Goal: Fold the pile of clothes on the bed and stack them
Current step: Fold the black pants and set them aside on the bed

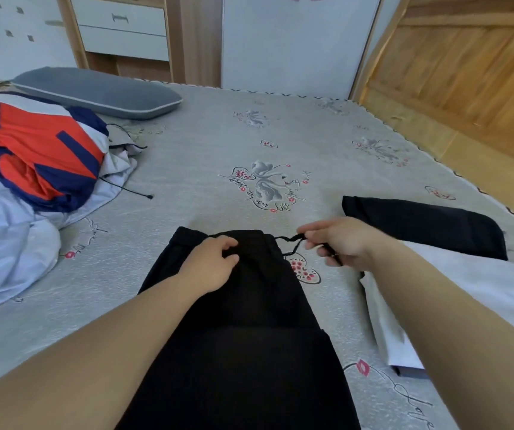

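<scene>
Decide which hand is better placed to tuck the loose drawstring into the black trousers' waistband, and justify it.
Right. The right hand already pinches the drawstring beside the waistband, while the left hand grips the black trousers at the waistband, steadying them.

Home bedroom, seen from over a bed.

Marked as such by a wide bed (206, 144) under a grey sheet printed with flowers and hearts, a grey pillow (97, 92) at its head, loose clothes (29, 169) heaped at the left, a white-fronted drawer unit (122, 26) in a wooden frame against the wall, and wooden panelling (454, 66) on the right.
</scene>
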